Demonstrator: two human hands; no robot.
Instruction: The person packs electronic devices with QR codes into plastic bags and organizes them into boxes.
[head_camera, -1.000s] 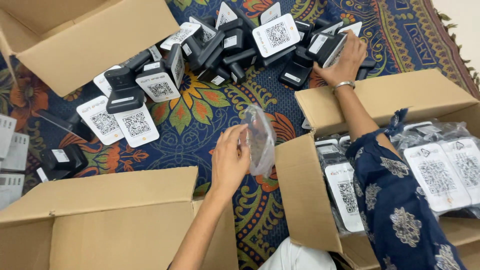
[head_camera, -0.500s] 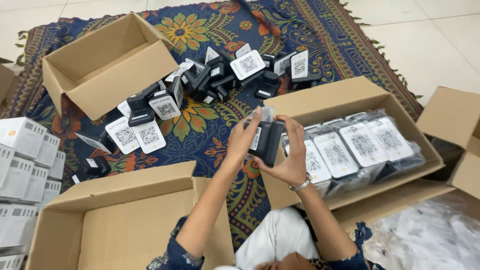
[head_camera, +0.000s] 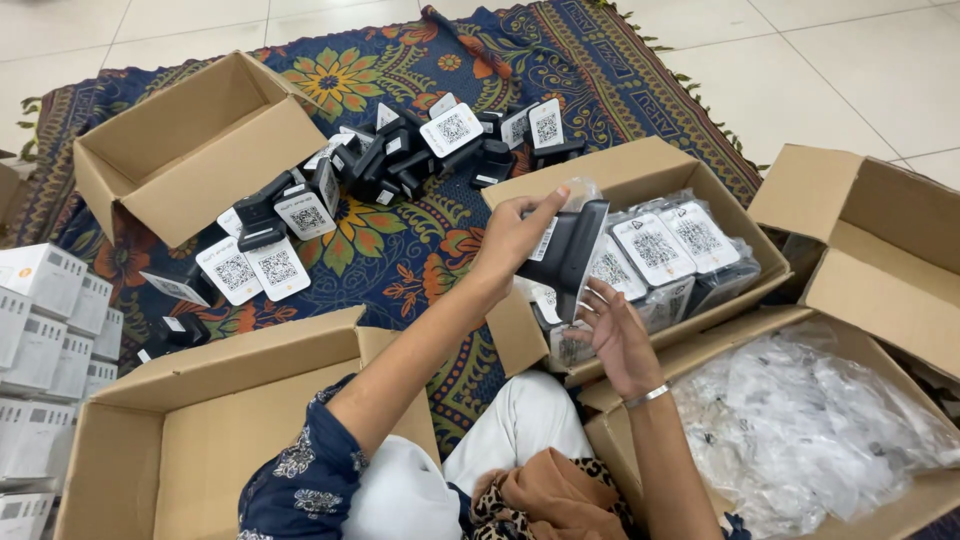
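Operator: Since half a second ago, both hands have lifted the black stand device (head_camera: 572, 248) up and to the right; it now hangs over the near-left corner of the open carton of bagged units (head_camera: 640, 180).

Supervisor: Grip status?

Operator: Left hand (head_camera: 515, 238) is closed on the device's upper end, pinching it together with the clear plastic bag (head_camera: 582, 190). Right hand (head_camera: 615, 335) sits just below with fingers spread and loosely cupped; whether it touches the bag's lower edge I cannot tell.

Supervisor: Procedure, as I judge it: keep the upper pinch firm so the bag mouth does not slip, support the underside with the right palm, and draw the film down evenly along the body. Avoid snagging the film on the corners of the white code card.

Operator: Unbagged stands (head_camera: 420, 150) lie in a pile on the patterned rug (head_camera: 400, 260), far and left. Spare bags (head_camera: 810, 420) fill the near-right carton.
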